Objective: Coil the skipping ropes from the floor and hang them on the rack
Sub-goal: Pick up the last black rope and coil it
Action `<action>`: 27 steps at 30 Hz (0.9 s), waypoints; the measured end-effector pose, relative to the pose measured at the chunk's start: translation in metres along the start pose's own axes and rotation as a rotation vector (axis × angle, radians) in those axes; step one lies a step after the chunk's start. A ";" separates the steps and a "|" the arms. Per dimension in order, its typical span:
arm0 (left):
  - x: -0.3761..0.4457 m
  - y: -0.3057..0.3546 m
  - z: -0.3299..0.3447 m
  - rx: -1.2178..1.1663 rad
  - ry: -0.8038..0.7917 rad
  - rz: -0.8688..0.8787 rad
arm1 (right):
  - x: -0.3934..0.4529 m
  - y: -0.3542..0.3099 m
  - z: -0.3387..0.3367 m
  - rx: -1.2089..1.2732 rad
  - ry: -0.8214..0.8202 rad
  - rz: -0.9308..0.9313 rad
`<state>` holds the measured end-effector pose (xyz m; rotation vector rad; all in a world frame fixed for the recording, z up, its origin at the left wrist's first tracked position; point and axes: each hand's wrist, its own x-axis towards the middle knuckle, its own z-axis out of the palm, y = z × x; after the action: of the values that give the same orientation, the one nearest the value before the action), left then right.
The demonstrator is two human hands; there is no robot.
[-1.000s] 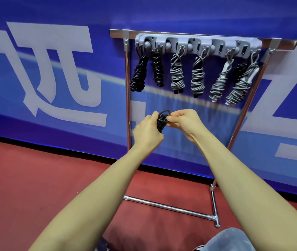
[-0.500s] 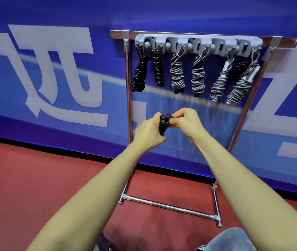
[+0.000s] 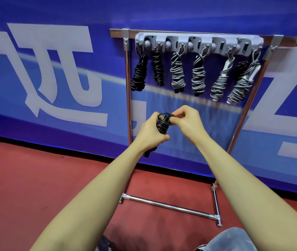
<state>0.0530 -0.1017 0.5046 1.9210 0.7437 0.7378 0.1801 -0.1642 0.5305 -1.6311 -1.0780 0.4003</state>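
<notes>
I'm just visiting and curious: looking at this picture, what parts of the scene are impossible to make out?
Head view:
- Black rope bundle: its middle is covered by the left hand; only the top loop and a bit below the wrist show.
- Right hand: its fingers hide what they pinch at the loop.
- Rightmost ropes on the rack: a dark bundle sits behind a grey one; its hook is hidden.
- More ropes on the floor: none in frame.

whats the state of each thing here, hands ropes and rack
left hand: grips the black rope bundle
right hand: pinches the loop at the bundle's top
black rope: coiled, held below the hooks, not yet hung
two black ropes: coiled, hanging at the rack's left end
grey ropes: coiled, hanging from hooks
rack: upright on the red floor
</notes>
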 end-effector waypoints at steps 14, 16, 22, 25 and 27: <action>-0.001 0.012 0.003 -0.307 0.040 -0.159 | -0.002 0.002 -0.006 0.102 -0.016 -0.019; -0.004 0.012 0.004 -0.298 0.043 -0.123 | 0.000 0.002 -0.007 0.114 -0.011 -0.019; -0.004 0.013 0.005 -0.163 0.123 -0.071 | -0.002 -0.001 -0.004 0.251 0.001 -0.021; -0.004 0.014 0.006 -0.145 0.178 -0.059 | -0.001 0.002 -0.006 0.353 -0.031 -0.030; -0.004 0.015 0.007 -0.151 0.206 -0.041 | 0.000 0.005 -0.008 0.437 -0.076 -0.029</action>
<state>0.0583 -0.1144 0.5143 1.7060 0.8265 0.9487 0.1877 -0.1689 0.5287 -1.2199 -0.9868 0.6349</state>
